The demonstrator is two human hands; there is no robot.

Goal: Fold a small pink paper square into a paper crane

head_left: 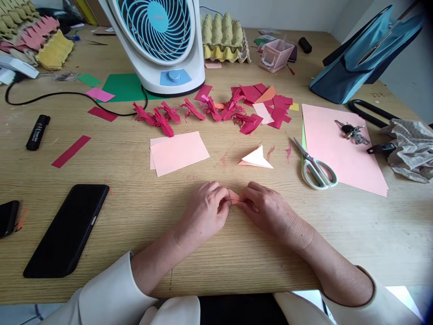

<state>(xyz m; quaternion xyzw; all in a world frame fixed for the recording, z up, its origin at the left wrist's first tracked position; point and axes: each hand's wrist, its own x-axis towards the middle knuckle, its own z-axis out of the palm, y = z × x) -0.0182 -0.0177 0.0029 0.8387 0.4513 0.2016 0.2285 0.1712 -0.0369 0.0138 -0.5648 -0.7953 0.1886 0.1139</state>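
A small piece of folded pink paper is pinched between both hands, low over the table near its front edge. My left hand grips its left end with thumb and fingers. The right end is held by my right hand, fingers curled together. Just beyond them lies a folded pale pink paper with pointed ends. Two flat pale pink sheets overlap to the left of it. Behind these, several folded red paper pieces stretch in a row toward a heap of red paper.
Scissors lie beside a large pink sheet with keys. A white fan stands behind. At left are a black tablet, a phone, a marker and a red strip. A blue bag is back right.
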